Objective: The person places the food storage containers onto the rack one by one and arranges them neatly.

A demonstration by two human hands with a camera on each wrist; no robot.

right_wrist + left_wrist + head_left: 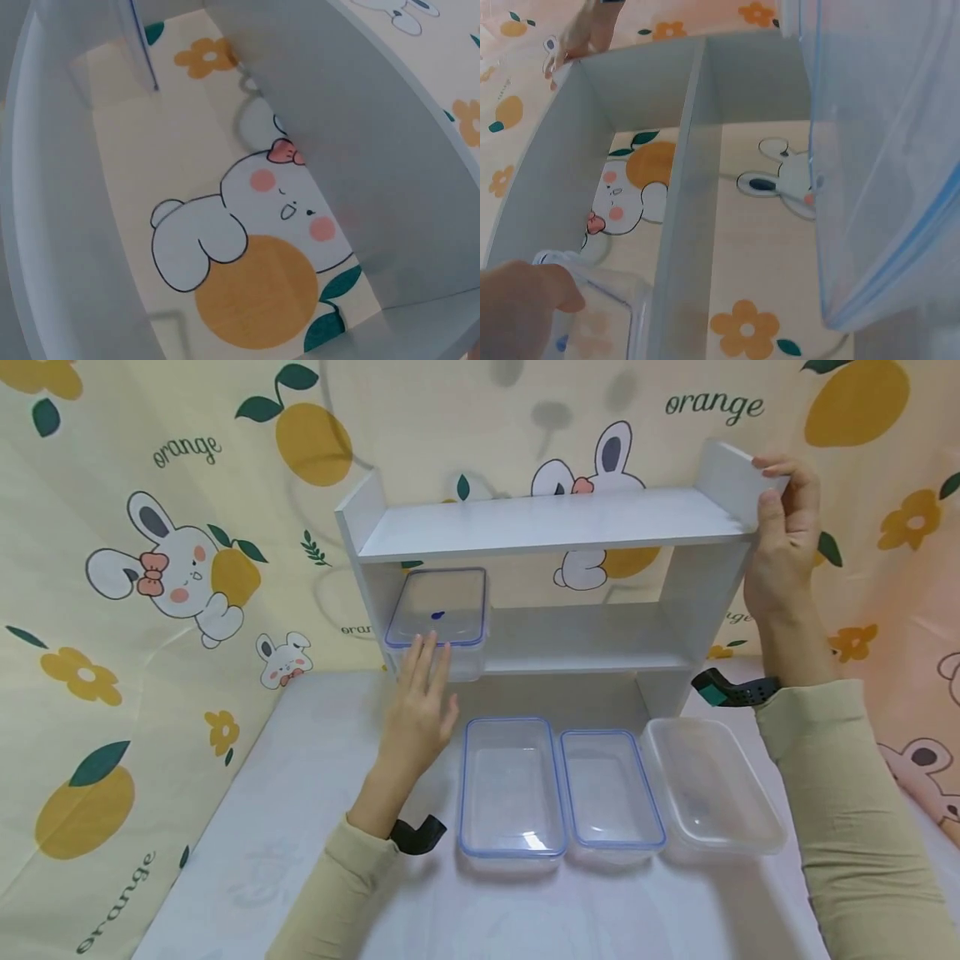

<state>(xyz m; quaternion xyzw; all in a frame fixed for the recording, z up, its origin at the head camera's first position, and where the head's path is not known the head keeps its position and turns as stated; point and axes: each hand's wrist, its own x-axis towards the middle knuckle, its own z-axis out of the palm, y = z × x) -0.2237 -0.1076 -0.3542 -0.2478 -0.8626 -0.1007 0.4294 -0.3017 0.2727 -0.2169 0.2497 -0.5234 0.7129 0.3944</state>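
A clear plastic food container with a blue-edged lid [448, 602] sits at the left end of the white shelf unit's [570, 522] middle shelf. My left hand [414, 714] touches its front edge with straight fingers, and the left wrist view shows the thumb over the container's [604, 319] lid edge. At the unit's upper right corner, my right hand [786, 543] grips the side panel, thumb on the near face and fingertips over the top edge. The right wrist view looks into the shelf; no hand shows there.
On the white table before the unit stand two blue-rimmed clear containers, one wider [512, 777] and one narrower [611, 789]. Right of them sits a cloudy container [712, 785] without blue trim. A patterned cloth [187, 693] hangs behind the unit.
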